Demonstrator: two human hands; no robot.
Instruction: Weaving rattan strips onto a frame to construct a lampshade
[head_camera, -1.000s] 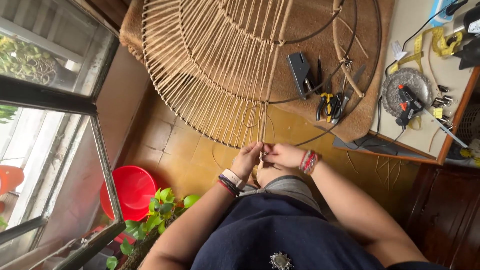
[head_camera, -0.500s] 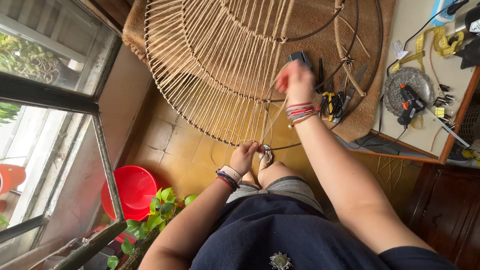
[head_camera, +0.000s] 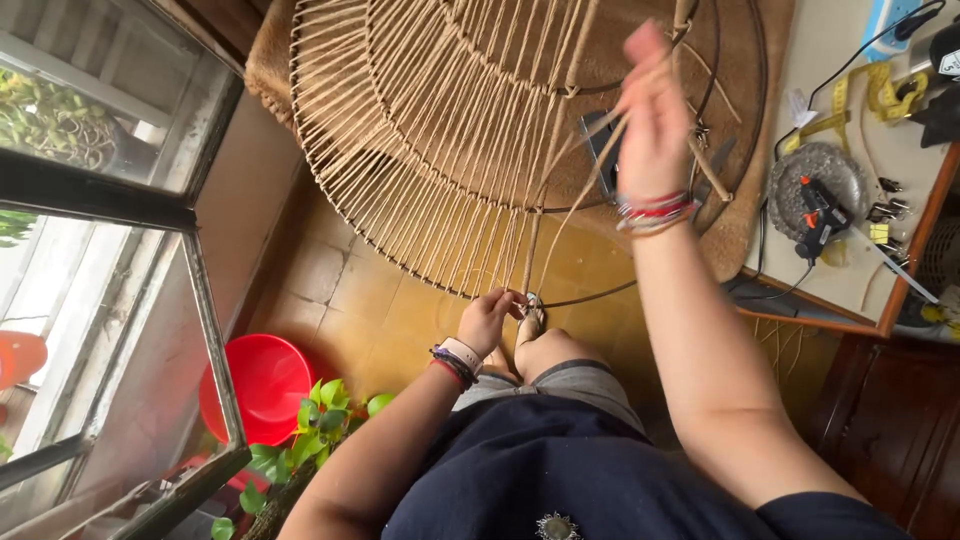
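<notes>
One round wire frame (head_camera: 440, 150), wound with tan cord (head_camera: 560, 205), is seen lying across the floor at 12 o'clock. Its rim is pinched by the closed left hand (head_camera: 487, 318) just above the knee. The cord is gripped by the raised, blurred right hand (head_camera: 655, 115). One red basin (head_camera: 262, 385) sits at 8 o'clock. One glue gun (head_camera: 818, 208) lies on the worktop (head_camera: 850, 270), cut off at 3 o'clock.

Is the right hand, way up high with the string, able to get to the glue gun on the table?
Probably yes. The right hand is raised near the glue gun, with open space between, though it holds cord now.
</notes>
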